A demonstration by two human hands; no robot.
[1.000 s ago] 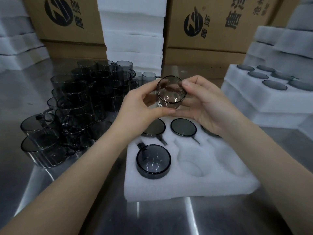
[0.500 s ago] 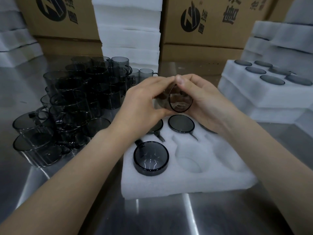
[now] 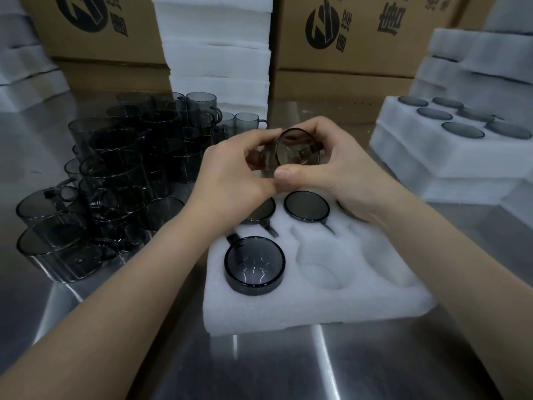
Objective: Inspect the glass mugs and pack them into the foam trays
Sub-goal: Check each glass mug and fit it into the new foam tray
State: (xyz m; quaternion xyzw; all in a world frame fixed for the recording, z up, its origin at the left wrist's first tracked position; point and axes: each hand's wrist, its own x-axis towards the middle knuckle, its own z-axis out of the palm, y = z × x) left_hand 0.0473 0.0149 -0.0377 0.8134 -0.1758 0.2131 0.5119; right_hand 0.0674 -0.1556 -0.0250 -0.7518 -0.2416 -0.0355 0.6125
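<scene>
Left of foam tray (image 3: 317,308): heap of loose smoky mugs (image 3: 115,180). Behind: foam stack (image 3: 216,62), cartons (image 3: 360,59). Right: filled trays (image 3: 418,153), stacked. In tray: packed mug (image 3: 254,264) in near-left pocket, far-row mugs (image 3: 306,205) partly hidden by wrists. Above tray: held mug (image 3: 294,153) on its side, gripped by left hand (image 3: 233,174) and right hand (image 3: 334,168) together.

Two logo-printed cardboard boxes (image 3: 360,33) stand at the back; the steel table (image 3: 259,365) shines.

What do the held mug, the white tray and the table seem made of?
Held mug: smoky grey glass, glossy; see-through, with glints.
White tray: foam, matte, soft fuzzy edges.
Table: probably stainless steel, brushed; streaky reflections.
</scene>
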